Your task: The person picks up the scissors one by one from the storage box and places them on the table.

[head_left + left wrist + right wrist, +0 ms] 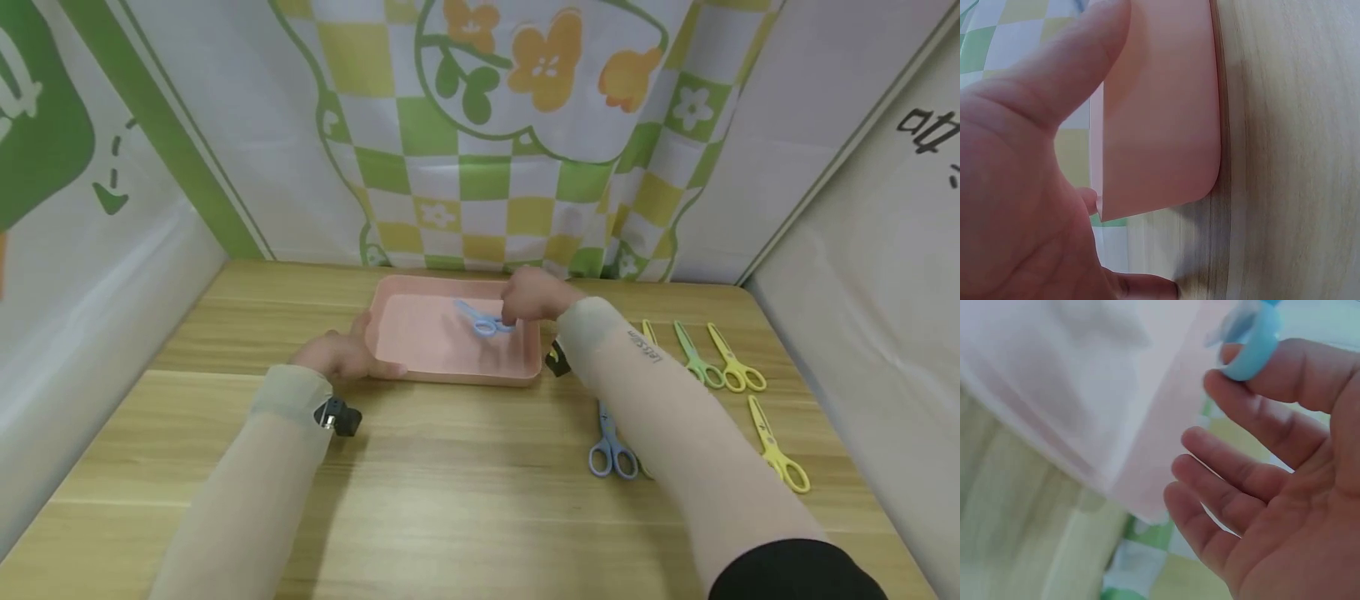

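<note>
A shallow pink tray (450, 350) lies near the back of the table. Over its right part, my right hand (536, 293) pinches light blue scissors (474, 313) by a handle ring, with the blades pointing left. In the right wrist view the blue ring (1263, 347) sits between thumb and forefinger, the other fingers loosely bent away from it. At the tray's front left corner is my left hand (337, 354), its thumb along the front wall and its fingers spread at the left side. The left wrist view shows this straight thumb (1085, 56) against the wall.
Right of the tray lie blue scissors (609, 442), green scissors (697, 362) and several yellow ones, such as the yellow scissors (737, 367) at the back. My right forearm (675, 417) partly covers this group. A checkered curtain (487, 183) hangs behind the table (450, 500).
</note>
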### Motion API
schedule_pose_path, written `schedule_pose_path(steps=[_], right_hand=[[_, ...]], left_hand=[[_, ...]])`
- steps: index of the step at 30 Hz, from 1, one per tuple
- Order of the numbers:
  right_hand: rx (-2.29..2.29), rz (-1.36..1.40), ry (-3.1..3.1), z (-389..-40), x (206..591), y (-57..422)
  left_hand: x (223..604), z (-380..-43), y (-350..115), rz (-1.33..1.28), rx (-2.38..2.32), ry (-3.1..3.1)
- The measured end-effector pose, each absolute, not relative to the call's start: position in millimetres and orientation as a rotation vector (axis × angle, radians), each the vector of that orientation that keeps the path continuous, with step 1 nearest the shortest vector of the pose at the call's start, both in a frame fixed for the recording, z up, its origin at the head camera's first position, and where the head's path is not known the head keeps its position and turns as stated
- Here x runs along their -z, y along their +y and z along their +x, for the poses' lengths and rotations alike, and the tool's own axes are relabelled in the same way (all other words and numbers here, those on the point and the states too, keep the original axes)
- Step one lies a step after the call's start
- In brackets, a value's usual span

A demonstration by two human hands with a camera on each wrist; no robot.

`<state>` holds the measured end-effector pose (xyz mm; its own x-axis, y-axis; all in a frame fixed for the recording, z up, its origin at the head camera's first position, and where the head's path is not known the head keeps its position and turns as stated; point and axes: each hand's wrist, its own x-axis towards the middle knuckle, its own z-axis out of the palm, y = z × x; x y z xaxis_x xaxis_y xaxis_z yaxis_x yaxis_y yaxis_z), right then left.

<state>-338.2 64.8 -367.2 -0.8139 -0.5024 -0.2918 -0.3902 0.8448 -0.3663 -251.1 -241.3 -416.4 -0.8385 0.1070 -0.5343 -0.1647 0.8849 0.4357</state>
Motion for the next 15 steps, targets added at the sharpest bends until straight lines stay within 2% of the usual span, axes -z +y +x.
schedule_pose_path(steps=[7,15], right_hand=[[0.707,-0.595,2.730,-318.1,338.8,111.5],[0.604,-0.545,2.880,-288.9,331.3,157.3]], left_hand=[[421.7,-253.3,-243.9,-0.029,-0.645,2.490],[411.2,-249.0,-241.6,-0.011,-0.659,2.485]])
